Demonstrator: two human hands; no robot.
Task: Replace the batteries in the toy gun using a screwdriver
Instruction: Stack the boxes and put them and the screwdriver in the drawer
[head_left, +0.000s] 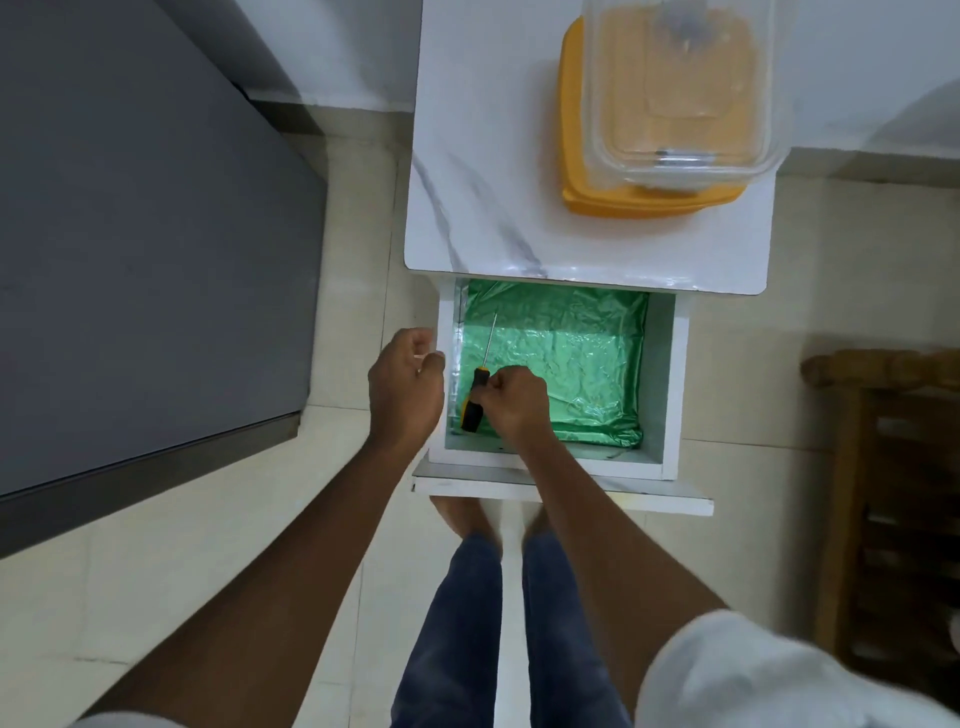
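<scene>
A screwdriver with a black and yellow handle and a thin metal shaft lies in the open white drawer, on its green foil lining. My right hand is inside the drawer and pinches the screwdriver's handle near its top. My left hand rests loosely curled at the drawer's left wall and holds nothing. No toy gun or batteries are in view.
The drawer belongs to a small white marble-look cabinet carrying a clear plastic box on a yellow lid. A grey bed or cabinet stands left, a wooden rack right. I stand barefoot on pale tiles.
</scene>
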